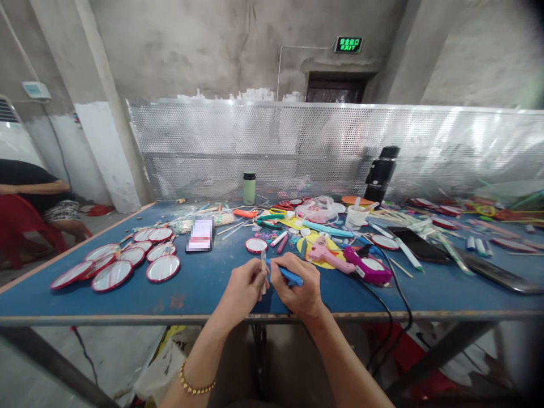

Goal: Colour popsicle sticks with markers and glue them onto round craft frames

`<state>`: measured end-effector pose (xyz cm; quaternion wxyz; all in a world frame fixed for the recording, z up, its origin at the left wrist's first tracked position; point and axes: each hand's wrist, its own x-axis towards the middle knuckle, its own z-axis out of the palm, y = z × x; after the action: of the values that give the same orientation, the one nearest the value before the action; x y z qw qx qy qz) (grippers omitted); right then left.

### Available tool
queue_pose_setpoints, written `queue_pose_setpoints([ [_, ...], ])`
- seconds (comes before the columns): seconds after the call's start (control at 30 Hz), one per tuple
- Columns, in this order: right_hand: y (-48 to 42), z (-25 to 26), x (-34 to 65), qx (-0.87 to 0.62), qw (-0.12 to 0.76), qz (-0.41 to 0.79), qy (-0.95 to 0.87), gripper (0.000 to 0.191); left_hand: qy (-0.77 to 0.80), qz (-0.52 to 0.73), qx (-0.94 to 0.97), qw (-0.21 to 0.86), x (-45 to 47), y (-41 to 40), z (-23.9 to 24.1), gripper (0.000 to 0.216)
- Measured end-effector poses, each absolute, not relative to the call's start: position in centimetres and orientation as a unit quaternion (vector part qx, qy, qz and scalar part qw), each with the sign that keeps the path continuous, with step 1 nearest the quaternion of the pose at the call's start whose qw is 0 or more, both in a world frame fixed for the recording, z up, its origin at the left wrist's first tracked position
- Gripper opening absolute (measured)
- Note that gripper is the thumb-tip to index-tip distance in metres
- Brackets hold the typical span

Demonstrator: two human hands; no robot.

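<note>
My left hand (244, 290) is closed on a thin white stick (263, 262) that points upward, just above the near edge of the blue table (204, 280). My right hand (300, 289) is closed on a blue pen-like tool (291, 276), its tip toward the stick. The two hands nearly touch. A gold bead bracelet (193, 386) sits on my left wrist. A round red-rimmed disc (256, 245) lies just beyond my hands.
Several red-rimmed discs (123, 260) lie at the left. A pink glue gun (329, 256) and a purple one (369, 269) with black cables lie right of my hands. A phone (199, 234), green bottle (249, 188), white cup (355, 216), scissors and sticks clutter the back. A person sits at far left (38, 195).
</note>
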<state>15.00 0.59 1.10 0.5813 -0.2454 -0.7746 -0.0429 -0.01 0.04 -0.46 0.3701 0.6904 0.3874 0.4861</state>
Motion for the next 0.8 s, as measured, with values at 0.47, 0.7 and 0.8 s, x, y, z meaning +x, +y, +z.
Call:
queue_pose_setpoints([
  [0.47,0.68,1.06,14.94,-0.250,0.584,-0.051,-0.771,0.010,0.389,0.484,0.687,0.377,-0.01,0.00,-0.33,0.022],
  [0.7,0.82,0.95,14.94,-0.253,0.592,-0.055,-0.763,0.012,0.390,0.485,0.682,0.385,-0.01,-0.16,-0.11,0.020],
  [0.8,0.83,0.94,14.94,-0.259,0.590,-0.056,-0.763,0.012,0.391,0.485,0.679,0.389,-0.02,-0.12,-0.09,0.020],
])
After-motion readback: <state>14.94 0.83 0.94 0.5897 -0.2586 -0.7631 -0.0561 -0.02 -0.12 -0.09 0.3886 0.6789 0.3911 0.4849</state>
